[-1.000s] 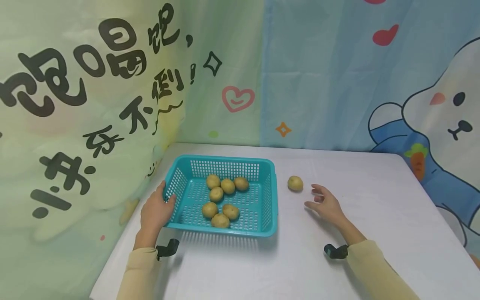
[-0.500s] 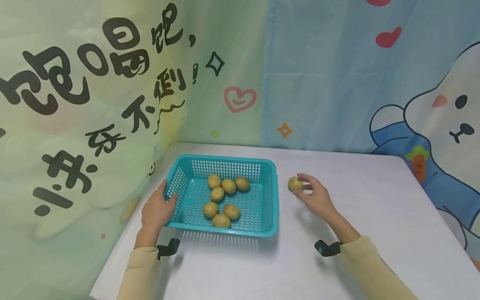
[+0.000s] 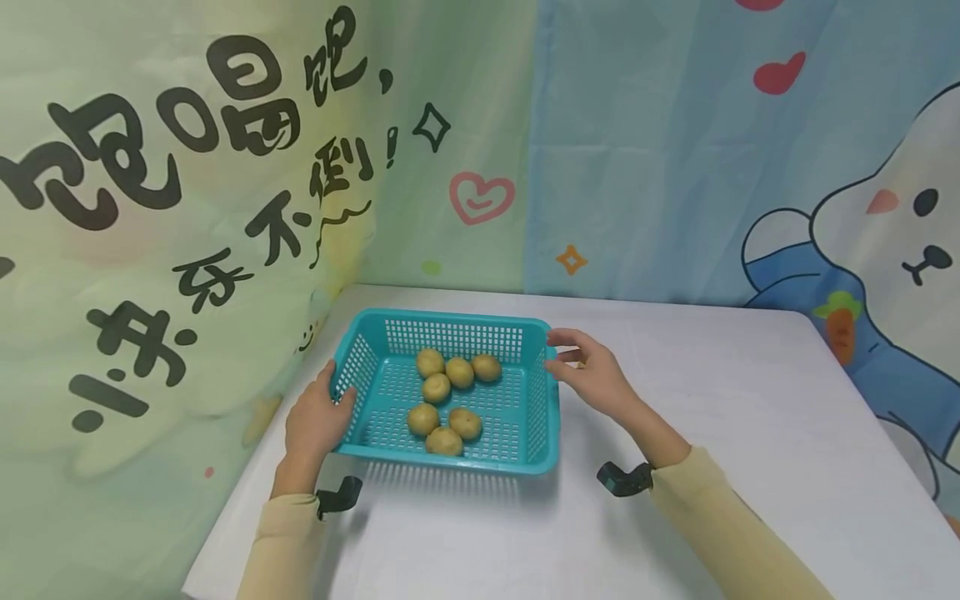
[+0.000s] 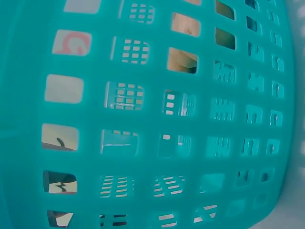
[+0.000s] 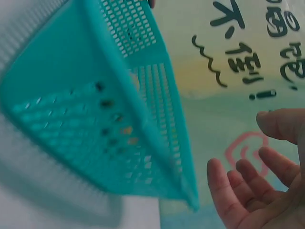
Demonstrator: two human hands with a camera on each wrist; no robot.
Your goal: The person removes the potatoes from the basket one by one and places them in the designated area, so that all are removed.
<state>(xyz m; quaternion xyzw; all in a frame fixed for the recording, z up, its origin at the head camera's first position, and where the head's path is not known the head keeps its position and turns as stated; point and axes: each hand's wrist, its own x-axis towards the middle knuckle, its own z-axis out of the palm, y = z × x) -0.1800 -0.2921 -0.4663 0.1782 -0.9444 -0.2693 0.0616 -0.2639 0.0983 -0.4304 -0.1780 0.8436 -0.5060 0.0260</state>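
A teal perforated plastic basket [image 3: 480, 464] stands on the white table with several small potatoes [image 3: 437, 387] in it. My left hand [image 3: 318, 417] holds its left side, the thumb over the rim on the inside; in the left wrist view the basket's pierced wall [image 4: 190, 129] fills most of the picture. Just off the right rim is my right hand [image 3: 596, 375], fingers spread and slightly bent. The right wrist view shows that hand [image 5: 267, 186] apart from the basket [image 5: 62, 62] with nothing in it. The loose potato is mostly or wholly hidden behind the right hand.
The white table [image 3: 720, 400] stretches to the right of the basket. A printed cloth backdrop [image 3: 637, 167] hangs behind the table and along its left. Each wrist carries a small black camera, such as the right camera [image 3: 624, 479].
My right hand has moved left, reaching the loose potato half a second ago, then going past its place to the basket's right rim. The left hand and the basket have stayed put.
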